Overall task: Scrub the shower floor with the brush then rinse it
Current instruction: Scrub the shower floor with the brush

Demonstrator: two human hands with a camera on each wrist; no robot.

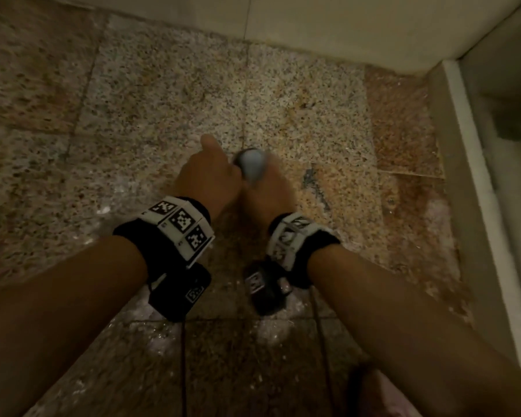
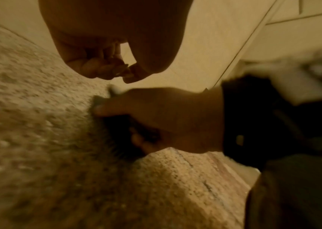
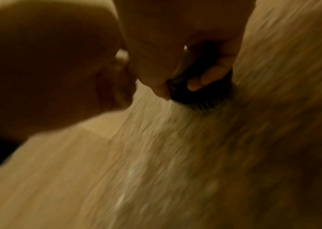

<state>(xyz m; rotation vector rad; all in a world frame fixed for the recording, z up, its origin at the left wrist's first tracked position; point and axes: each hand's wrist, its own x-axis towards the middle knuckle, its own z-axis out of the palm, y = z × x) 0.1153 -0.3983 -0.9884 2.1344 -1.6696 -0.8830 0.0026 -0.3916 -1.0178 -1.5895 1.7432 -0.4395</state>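
Observation:
A round scrub brush (image 1: 251, 167) with a pale blue top and dark bristles stands on the speckled stone shower floor (image 1: 298, 100). My right hand (image 1: 265, 188) grips it from above. In the right wrist view the fingers (image 3: 205, 80) wrap the dark brush body (image 3: 193, 99), and the bristles press on the blurred floor. My left hand (image 1: 206, 173) hovers right beside it on the left, fingers curled in with nothing held. The left wrist view shows those curled fingertips (image 2: 117, 69) meeting the thumb above the right hand (image 2: 156, 116) and the brush (image 2: 117, 128).
A pale tiled wall (image 1: 313, 22) bounds the floor at the back. A raised white kerb (image 1: 469, 145) runs along the right side. White suds (image 1: 160, 341) lie in patches on the darker tiles near me. Something pink (image 1: 388, 398) shows at the bottom right.

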